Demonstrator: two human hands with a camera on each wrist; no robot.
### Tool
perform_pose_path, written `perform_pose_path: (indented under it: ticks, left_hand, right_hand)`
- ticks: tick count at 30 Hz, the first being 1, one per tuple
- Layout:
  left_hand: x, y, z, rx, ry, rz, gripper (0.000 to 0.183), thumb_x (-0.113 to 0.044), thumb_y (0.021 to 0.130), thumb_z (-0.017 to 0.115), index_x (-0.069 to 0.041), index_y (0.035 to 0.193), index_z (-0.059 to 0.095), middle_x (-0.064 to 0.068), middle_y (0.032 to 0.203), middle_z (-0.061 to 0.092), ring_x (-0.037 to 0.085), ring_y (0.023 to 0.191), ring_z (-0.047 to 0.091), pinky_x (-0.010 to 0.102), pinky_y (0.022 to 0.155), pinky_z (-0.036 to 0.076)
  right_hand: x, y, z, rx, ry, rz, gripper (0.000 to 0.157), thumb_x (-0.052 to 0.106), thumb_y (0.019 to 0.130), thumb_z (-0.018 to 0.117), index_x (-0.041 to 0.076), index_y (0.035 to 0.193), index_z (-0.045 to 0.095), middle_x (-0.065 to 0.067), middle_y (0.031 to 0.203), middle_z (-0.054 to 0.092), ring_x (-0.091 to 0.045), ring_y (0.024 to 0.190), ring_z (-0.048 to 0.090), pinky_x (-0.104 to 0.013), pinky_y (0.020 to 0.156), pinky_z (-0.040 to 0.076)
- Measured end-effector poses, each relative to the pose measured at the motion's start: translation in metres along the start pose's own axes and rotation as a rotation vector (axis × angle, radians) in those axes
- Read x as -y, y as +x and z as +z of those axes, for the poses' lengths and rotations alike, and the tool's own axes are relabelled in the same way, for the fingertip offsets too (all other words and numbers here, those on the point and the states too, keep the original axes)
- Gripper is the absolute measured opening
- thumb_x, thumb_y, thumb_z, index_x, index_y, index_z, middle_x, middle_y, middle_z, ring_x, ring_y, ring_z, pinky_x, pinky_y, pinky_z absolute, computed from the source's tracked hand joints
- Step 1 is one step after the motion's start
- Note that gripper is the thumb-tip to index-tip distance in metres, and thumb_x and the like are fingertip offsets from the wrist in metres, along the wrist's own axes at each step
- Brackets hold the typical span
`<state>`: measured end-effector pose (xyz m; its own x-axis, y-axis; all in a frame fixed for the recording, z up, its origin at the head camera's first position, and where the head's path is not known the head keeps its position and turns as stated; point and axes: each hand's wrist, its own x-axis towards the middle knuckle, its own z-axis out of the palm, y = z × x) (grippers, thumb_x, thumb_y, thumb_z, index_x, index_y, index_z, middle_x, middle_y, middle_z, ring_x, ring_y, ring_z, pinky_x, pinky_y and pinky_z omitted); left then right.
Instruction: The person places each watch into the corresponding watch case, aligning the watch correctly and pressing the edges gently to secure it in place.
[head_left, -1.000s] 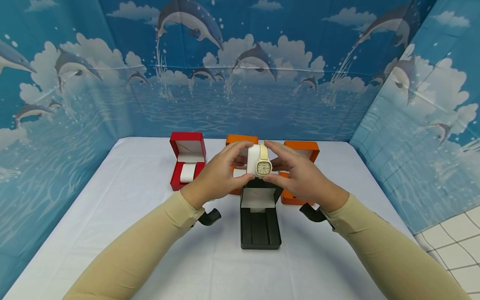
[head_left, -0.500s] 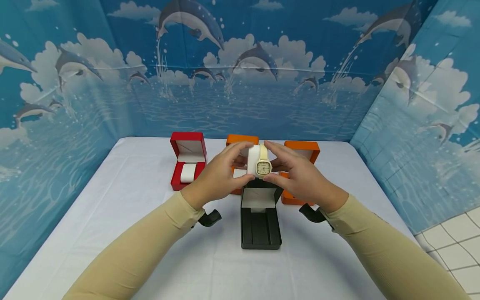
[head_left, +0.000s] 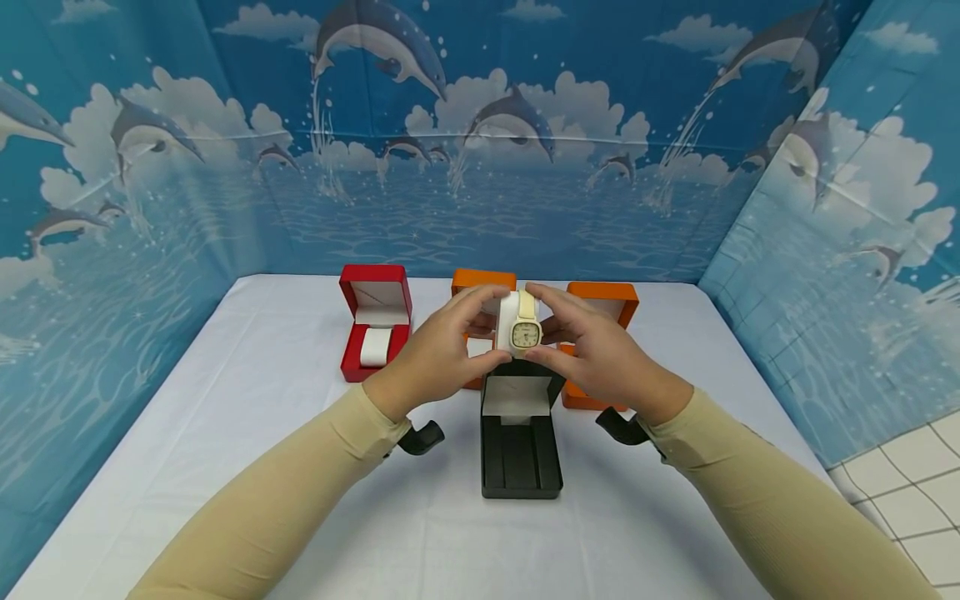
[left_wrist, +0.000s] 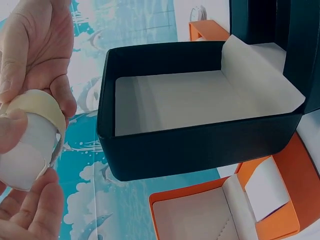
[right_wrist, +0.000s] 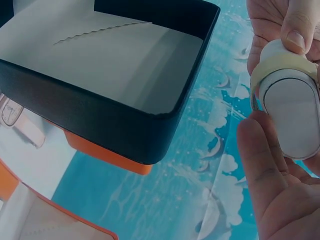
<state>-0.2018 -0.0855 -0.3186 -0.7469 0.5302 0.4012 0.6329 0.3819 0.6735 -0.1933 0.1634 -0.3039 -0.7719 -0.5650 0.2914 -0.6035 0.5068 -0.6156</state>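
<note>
Between both hands, above the open black watch box [head_left: 521, 492], is a wristwatch [head_left: 527, 335] with a cream strap and squarish cream case. Its strap is wrapped round a white oval cushion [head_left: 507, 323]. My left hand [head_left: 431, 354] grips the cushion's left side, thumb below and fingers above. From the right, my right hand [head_left: 611, 354] pinches the watch and cushion with thumb and fingertips. In the right wrist view the cushion's flat white end [right_wrist: 292, 115] shows inside the strap. The black box stands with its lid raised and no cushion in its dark base.
Behind the hands stand an open red box [head_left: 375, 321] with a white cushion and two open orange boxes [head_left: 483, 278] [head_left: 603, 290], partly hidden. Another watch [right_wrist: 11, 112] lies on the white cloth. A dolphin-print curtain [head_left: 480, 208] encloses the table's back and sides.
</note>
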Motion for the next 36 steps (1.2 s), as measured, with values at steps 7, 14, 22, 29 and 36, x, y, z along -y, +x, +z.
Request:
perform_pose_path:
  ticks: [7, 14, 22, 29, 36]
  left_hand:
    - [-0.0009, 0.0001, -0.0009, -0.004, 0.001, 0.007, 0.072, -0.014, 0.094, 0.080, -0.009, 0.156, 0.043, 0.008, 0.152, 0.051, 0.018, 0.116, 0.069, 0.038, 0.104, 0.059]
    - [0.0000, 0.0003, -0.0020, -0.010, -0.016, 0.018, 0.071, -0.013, 0.094, 0.081, -0.009, 0.155, 0.045, 0.007, 0.150, 0.053, 0.016, 0.114, 0.069, 0.036, 0.103, 0.059]
    - [-0.0017, 0.0006, -0.0024, -0.009, -0.029, 0.018, 0.072, -0.012, 0.094, 0.081, -0.008, 0.156, 0.044, 0.008, 0.151, 0.052, 0.018, 0.116, 0.070, 0.037, 0.104, 0.058]
    - [-0.0025, 0.0012, -0.0018, -0.011, -0.053, 0.016, 0.072, -0.012, 0.094, 0.081, -0.007, 0.155, 0.044, 0.009, 0.151, 0.052, 0.021, 0.118, 0.070, 0.044, 0.105, 0.058]
    - [-0.0016, 0.0021, -0.0004, -0.012, -0.069, 0.015, 0.071, -0.011, 0.094, 0.080, -0.007, 0.155, 0.044, 0.009, 0.151, 0.051, 0.022, 0.119, 0.070, 0.047, 0.106, 0.057]
  right_hand:
    - [0.0016, 0.0003, 0.0000, -0.026, -0.008, -0.010, 0.085, 0.011, 0.096, 0.077, 0.009, 0.166, 0.029, -0.016, 0.157, 0.047, -0.026, 0.116, 0.072, -0.044, 0.099, 0.061]
    - [0.0013, -0.0017, 0.0004, -0.086, -0.028, -0.084, 0.086, 0.007, 0.089, 0.083, 0.008, 0.163, 0.038, -0.017, 0.165, 0.039, -0.030, 0.122, 0.069, -0.039, 0.102, 0.060]
    - [-0.0002, -0.0004, 0.0011, -0.082, -0.024, -0.100, 0.086, 0.003, 0.089, 0.083, 0.006, 0.162, 0.038, -0.017, 0.166, 0.039, -0.032, 0.126, 0.066, -0.035, 0.103, 0.058]
    - [0.0021, 0.0007, 0.0008, -0.091, -0.043, -0.097, 0.084, 0.004, 0.090, 0.082, 0.003, 0.161, 0.039, -0.018, 0.163, 0.042, -0.033, 0.122, 0.067, -0.039, 0.101, 0.059]
    - [0.0019, 0.0019, 0.0008, -0.093, -0.056, -0.091, 0.083, 0.006, 0.090, 0.082, 0.003, 0.161, 0.039, -0.017, 0.163, 0.043, -0.030, 0.120, 0.068, -0.039, 0.100, 0.060]
